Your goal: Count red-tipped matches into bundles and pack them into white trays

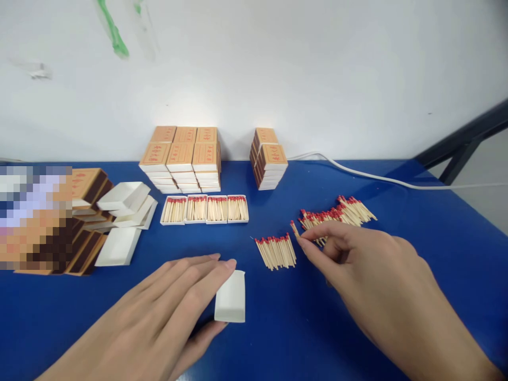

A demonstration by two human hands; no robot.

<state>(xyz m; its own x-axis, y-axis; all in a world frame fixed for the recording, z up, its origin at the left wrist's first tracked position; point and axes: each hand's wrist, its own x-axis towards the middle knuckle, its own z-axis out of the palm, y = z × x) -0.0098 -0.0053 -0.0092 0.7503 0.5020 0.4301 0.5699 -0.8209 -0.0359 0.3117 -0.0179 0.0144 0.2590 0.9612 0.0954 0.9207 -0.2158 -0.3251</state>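
The left hand [170, 312] grips a small white card tray [230, 297] between flat fingers and thumb, and I cannot tell what is inside it. The right hand [369, 270] pinches a single red-tipped match [294, 228] at its fingertips. A neat bundle of matches [276, 252] lies between the hands, and a loose pile [341, 211] lies just beyond the right. Beyond the left hand sit four filled trays [204, 209], with stacked closed boxes [180, 159] behind them.
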